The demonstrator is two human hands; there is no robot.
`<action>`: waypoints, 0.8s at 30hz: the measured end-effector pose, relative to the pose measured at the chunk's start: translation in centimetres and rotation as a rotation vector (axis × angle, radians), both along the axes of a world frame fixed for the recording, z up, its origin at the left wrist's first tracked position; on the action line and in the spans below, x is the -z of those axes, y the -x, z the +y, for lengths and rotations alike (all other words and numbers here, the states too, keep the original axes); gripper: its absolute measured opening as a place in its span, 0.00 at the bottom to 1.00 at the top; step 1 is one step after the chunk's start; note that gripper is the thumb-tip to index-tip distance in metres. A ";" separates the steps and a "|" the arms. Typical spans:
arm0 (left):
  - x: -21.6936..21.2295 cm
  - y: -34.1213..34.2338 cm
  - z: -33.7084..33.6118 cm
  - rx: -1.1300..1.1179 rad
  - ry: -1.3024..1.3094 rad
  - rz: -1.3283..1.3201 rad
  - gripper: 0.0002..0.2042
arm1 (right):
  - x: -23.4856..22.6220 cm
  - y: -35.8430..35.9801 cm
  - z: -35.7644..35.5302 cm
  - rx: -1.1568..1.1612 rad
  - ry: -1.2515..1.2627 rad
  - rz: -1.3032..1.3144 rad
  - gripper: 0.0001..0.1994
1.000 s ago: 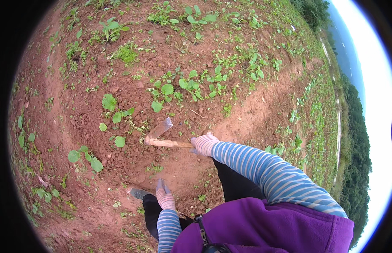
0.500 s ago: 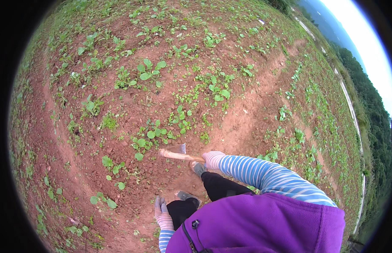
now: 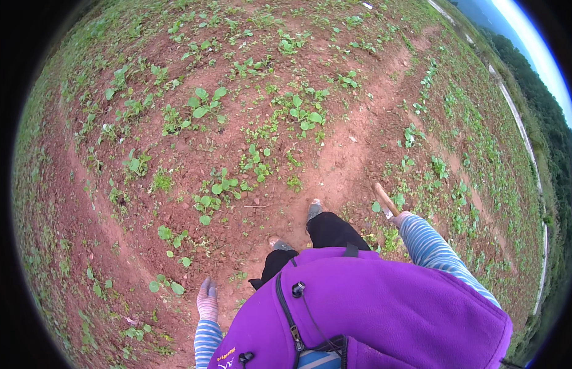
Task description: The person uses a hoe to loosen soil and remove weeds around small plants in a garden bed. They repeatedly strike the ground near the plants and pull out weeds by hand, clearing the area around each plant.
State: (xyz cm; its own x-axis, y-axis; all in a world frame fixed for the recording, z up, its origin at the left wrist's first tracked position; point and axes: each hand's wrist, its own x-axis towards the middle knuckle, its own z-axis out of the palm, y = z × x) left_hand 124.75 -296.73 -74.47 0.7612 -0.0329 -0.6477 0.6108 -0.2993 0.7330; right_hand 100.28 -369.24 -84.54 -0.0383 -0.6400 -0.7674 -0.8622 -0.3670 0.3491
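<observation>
On the right, my right hand (image 3: 404,218) is closed around the wooden handle of a small hoe (image 3: 384,198). The handle's rounded end points up and left, and a bit of pale metal blade shows beside it. My left hand (image 3: 206,291), in a greyish glove with a pinkish cuff, hangs at the lower left with its fingers stretched out. It holds nothing; a leafy seedling (image 3: 167,283) grows on the soil just left of it. Another seedling cluster (image 3: 205,206) stands farther ahead, touched by neither hand.
Reddish sloping soil (image 3: 249,230) carries scattered leafy plants and low weeds. My shoes (image 3: 314,209) stand on a bare dirt strip (image 3: 344,154). A purple jacket (image 3: 372,295) covers much of the lower view. Beyond a pale edge strip (image 3: 513,117) at right lies dark woodland.
My right hand has carried the hoe rightward, away from in front of my feet. My left hand has moved left and slightly forward, away from my leg. The view has shifted too.
</observation>
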 end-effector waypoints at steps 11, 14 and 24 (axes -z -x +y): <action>5.4 -17.6 -28.5 0.869 -0.281 -0.167 0.18 | -3.0 8.5 -6.6 0.014 -0.255 0.157 0.26; 6.8 -20.6 -36.1 1.191 -0.454 -0.104 0.19 | -2.8 9.8 -8.1 0.022 -0.184 0.115 0.25; 15.2 -30.1 -51.0 1.569 -0.649 0.149 0.21 | -3.0 10.2 -14.6 0.661 -0.136 -0.125 0.23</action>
